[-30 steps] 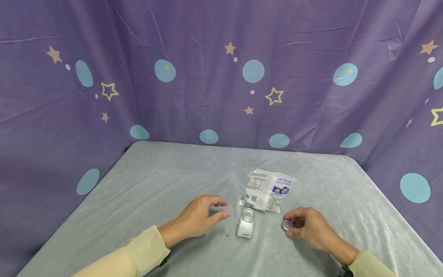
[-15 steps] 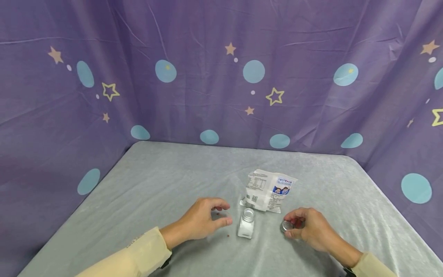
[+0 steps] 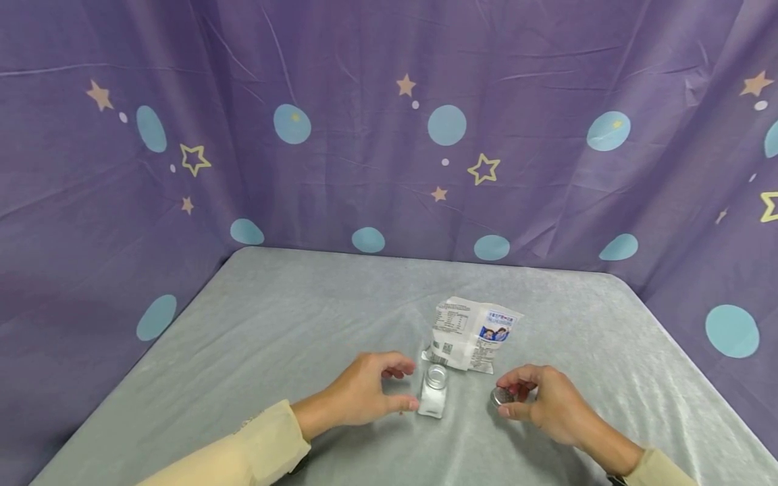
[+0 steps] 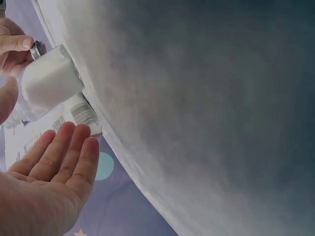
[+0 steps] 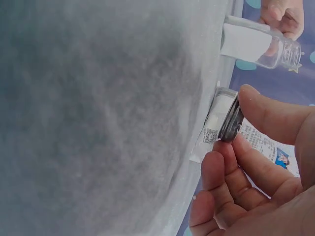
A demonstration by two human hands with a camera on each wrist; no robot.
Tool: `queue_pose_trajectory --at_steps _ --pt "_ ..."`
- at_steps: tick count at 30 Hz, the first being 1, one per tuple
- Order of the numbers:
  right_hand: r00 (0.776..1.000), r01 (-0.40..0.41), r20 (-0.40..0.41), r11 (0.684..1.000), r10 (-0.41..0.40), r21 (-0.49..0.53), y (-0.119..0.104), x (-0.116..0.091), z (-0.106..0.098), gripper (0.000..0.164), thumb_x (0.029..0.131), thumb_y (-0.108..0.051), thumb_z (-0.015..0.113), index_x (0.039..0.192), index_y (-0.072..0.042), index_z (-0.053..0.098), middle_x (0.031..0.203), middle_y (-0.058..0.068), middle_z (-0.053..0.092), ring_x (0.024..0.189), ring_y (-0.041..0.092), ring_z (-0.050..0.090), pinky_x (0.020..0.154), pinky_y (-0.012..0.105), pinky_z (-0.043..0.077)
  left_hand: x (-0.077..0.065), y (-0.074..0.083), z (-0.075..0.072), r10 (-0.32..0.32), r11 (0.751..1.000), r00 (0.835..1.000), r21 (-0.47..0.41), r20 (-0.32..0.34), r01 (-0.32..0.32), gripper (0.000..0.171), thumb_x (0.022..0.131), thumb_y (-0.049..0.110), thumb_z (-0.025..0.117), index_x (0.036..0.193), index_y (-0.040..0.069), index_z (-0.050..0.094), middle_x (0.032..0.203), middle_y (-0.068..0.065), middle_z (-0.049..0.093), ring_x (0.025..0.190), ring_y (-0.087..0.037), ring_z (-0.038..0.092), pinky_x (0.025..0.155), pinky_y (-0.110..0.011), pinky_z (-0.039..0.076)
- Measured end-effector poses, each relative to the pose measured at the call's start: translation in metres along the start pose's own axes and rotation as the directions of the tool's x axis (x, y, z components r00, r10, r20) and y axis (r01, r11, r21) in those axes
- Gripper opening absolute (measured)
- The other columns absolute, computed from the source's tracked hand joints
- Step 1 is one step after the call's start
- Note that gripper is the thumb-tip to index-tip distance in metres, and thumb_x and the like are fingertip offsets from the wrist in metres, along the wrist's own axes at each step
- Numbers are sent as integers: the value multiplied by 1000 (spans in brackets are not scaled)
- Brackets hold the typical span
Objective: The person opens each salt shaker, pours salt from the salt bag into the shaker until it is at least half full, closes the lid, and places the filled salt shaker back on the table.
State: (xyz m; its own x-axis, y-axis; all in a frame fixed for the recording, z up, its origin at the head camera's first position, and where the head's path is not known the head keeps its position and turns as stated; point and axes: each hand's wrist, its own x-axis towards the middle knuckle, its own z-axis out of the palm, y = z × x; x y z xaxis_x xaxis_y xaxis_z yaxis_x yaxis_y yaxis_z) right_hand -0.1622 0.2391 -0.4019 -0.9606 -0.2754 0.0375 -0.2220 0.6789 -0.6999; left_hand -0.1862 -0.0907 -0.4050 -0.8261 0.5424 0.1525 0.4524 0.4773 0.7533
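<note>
A clear glass shaker bottle (image 3: 433, 397), partly filled with white powder, stands upright and uncapped on the grey cloth. My left hand (image 3: 375, 393) is just to its left, fingers and thumb spread apart with nothing between them. In the left wrist view the bottle (image 4: 51, 81) lies beyond those fingers. To the bottle's right, my right hand (image 3: 541, 401) pinches a round metal shaker lid (image 3: 502, 397) with holes in its top. The right wrist view shows the lid (image 5: 231, 123) on edge between thumb and fingers.
Behind the bottle stands a white printed packet (image 3: 471, 334) with a blue picture on it. Grey cloth (image 3: 316, 304) covers the table. A purple curtain (image 3: 365, 101) with stars and dots hangs along the back and sides.
My left hand has moved to the right, closer to the bottle. My right hand keeps its pinch on the lid, which has shifted slightly left and tilted.
</note>
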Motion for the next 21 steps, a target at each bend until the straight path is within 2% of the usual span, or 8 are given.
queue_pose_trajectory --at_steps 7,13,21 --pt "999 32 -1 999 -32 16 -2 -1 1 31 75 -22 91 102 -16 77 85 -7 68 79 7 57 63 25 45 2 1 6 -20 1000 1000 -24 9 21 57 80 34 90 126 9 69 121 -6 71 108 -20 67 97 -37 52" --pt "997 77 -14 997 -77 3 -4 -2 1 28 76 -24 91 100 -18 77 84 -11 68 76 3 57 62 25 43 4 4 9 -23 1000 1000 -8 -3 23 59 77 33 92 127 11 68 122 -3 71 108 -19 67 96 -35 53" --pt "992 118 -40 993 -118 13 -10 -3 1 28 77 -25 91 100 -19 77 84 -13 67 77 5 58 66 26 43 6 7 11 -22 1000 1000 -5 -5 22 60 76 30 92 128 12 68 121 1 71 108 -19 66 96 -36 53"
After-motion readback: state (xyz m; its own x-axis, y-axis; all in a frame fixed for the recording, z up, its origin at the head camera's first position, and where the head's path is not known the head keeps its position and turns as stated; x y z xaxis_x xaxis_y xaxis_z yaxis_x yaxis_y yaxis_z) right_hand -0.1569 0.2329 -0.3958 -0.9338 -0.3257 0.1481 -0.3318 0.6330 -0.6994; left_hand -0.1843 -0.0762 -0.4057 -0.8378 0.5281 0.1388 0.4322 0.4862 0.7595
